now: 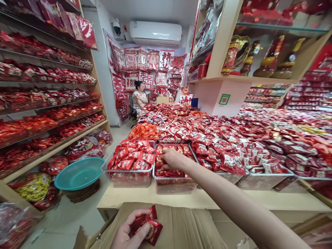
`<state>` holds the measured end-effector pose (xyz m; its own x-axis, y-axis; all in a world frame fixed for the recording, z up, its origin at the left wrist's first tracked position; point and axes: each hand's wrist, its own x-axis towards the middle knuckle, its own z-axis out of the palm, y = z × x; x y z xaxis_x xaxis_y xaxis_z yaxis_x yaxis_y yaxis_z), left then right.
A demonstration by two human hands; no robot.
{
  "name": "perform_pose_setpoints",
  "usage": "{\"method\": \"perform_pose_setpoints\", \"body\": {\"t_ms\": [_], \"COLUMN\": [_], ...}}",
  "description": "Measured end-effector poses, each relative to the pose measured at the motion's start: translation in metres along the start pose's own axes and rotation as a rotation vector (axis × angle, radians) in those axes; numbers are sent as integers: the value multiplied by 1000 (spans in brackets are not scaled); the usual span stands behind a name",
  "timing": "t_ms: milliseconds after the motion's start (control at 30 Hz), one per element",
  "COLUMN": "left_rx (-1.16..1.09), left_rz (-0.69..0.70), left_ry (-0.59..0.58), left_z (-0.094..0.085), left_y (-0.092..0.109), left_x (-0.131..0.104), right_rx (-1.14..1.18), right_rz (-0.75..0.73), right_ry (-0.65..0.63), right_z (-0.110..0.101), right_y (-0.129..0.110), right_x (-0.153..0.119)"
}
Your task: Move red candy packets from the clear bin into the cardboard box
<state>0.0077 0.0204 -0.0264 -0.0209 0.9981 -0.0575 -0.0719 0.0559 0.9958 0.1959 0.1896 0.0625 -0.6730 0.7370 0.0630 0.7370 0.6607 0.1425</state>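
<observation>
My left hand (131,230) is closed around a few red candy packets (154,231), thumb on top, over the brown cardboard (181,224) at the bottom. My right hand (173,160) reaches into a clear plastic bin (176,186) of red packets (185,149) at the front of the display; its fingers point down among the packets, and what they grip, if anything, is hidden. Just left of it stands another clear bin (129,178) heaped with red packets (132,155).
Several more filled bins (269,180) line the pale counter (249,200) to the right. A teal basin (79,174) sits at left below stocked shelves (46,110). At the back, a person (139,98) sits near the wall. A shelf unit (230,45) overhangs at upper right.
</observation>
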Motion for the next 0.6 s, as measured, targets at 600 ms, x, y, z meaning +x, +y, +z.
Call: {"method": "perform_pose_setpoints", "body": {"t_ms": [600], "left_rx": [14], "left_rz": [-1], "left_ry": [-20], "left_z": [-2], "left_y": [-3], "left_x": [0], "right_rx": [-22], "right_rz": [70], "right_ry": [6], "right_z": [-6], "right_y": [-8], "right_x": [-5]}}
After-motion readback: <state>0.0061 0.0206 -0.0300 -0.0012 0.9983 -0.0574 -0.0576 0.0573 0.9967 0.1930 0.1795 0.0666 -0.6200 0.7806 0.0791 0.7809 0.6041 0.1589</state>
